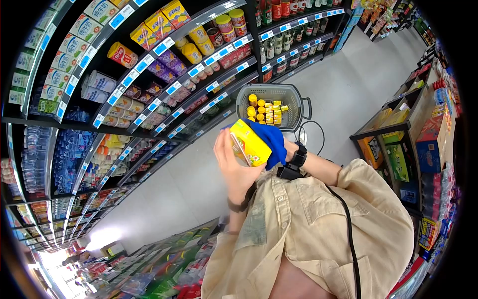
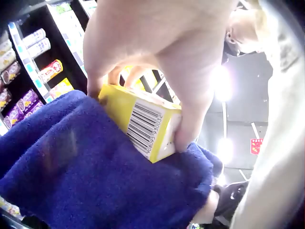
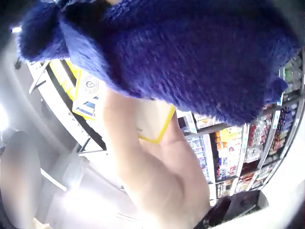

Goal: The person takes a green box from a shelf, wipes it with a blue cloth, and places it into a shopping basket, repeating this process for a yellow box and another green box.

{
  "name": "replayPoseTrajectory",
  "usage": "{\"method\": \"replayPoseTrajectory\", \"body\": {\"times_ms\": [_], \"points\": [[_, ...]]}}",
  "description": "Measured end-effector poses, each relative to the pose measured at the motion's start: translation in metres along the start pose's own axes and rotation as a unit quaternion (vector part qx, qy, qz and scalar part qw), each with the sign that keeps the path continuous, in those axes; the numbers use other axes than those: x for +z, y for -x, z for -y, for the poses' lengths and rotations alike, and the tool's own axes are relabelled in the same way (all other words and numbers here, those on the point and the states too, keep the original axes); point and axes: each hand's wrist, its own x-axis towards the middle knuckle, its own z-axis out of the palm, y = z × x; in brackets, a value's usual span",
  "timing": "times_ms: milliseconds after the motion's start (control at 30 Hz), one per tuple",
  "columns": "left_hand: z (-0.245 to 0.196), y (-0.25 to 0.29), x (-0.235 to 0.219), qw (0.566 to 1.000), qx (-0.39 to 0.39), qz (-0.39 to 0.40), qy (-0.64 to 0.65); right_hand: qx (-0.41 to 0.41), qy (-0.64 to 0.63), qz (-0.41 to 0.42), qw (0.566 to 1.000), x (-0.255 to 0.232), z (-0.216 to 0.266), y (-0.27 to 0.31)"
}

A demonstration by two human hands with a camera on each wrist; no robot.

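Note:
My left hand (image 1: 233, 162) grips a yellow box (image 1: 250, 143) by its sides, thumb and fingers on opposite edges. A barcode shows on the yellow box (image 2: 143, 125) in the left wrist view, below the left hand (image 2: 157, 43). Against the box lies a blue cloth (image 1: 271, 142), which my right hand (image 1: 291, 149) holds; the cloth hides most of its fingers. In the right wrist view the blue cloth (image 3: 200, 57) fills the top, with the box's pale side (image 3: 155, 117) below it, partly behind the left hand (image 3: 143, 157).
A grey basket (image 1: 243, 102) with several yellow-lidded containers and small yellow boxes stands on the floor (image 1: 343, 74) beyond the hands. Stocked shelves (image 1: 172, 89) run along the left; a display rack (image 1: 406, 129) stands at the right. A black cable (image 1: 323, 137) loops near the basket.

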Motion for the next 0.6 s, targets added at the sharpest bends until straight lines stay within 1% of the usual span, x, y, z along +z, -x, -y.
{"method": "replayPoseTrajectory", "body": {"times_ms": [67,100,133,200,233,267,300,333,433,467,567,600], "points": [[0.002,-0.002,0.001,0.999,0.0,-0.002,0.034,-0.04,0.004,0.018,0.999,0.004,0.005,-0.001],[0.004,-0.003,0.001,0.999,-0.001,-0.002,0.051,0.008,-0.104,-0.007,0.995,0.007,0.006,-0.001],[0.007,-0.004,-0.001,0.999,0.023,0.002,0.044,0.054,-0.21,-0.031,0.976,0.011,0.006,-0.001],[0.015,-0.006,-0.006,0.997,0.07,0.01,0.028,0.102,-0.309,-0.024,0.945,0.012,0.006,0.001],[0.018,-0.006,-0.01,0.997,0.074,0.011,0.011,0.127,-0.356,-0.024,0.925,0.012,0.006,0.002],[0.021,-0.006,-0.014,0.997,0.078,0.012,-0.007,0.147,-0.437,0.015,0.887,0.004,-0.002,0.0],[0.023,-0.006,-0.018,0.996,0.084,0.013,-0.025,0.164,-0.513,0.055,0.841,0.004,0.004,-0.003],[0.022,-0.006,-0.022,0.996,0.083,0.021,-0.017,0.129,-0.322,-0.022,0.938,0.012,0.017,0.0],[0.016,-0.001,-0.024,0.997,0.068,0.036,-0.026,0.056,-0.226,-0.056,0.971,0.022,0.013,-0.003],[0.014,0.002,-0.023,0.997,0.058,0.053,-0.018,0.044,-0.232,-0.041,0.971,0.019,0.004,-0.006],[0.014,0.007,-0.019,0.996,0.06,0.046,-0.053,0.024,-0.116,-0.041,0.992,0.019,0.007,-0.009],[0.013,0.009,-0.018,0.996,0.057,0.037,-0.057,0.009,-0.102,-0.026,0.994,0.02,0.012,-0.011]]}}
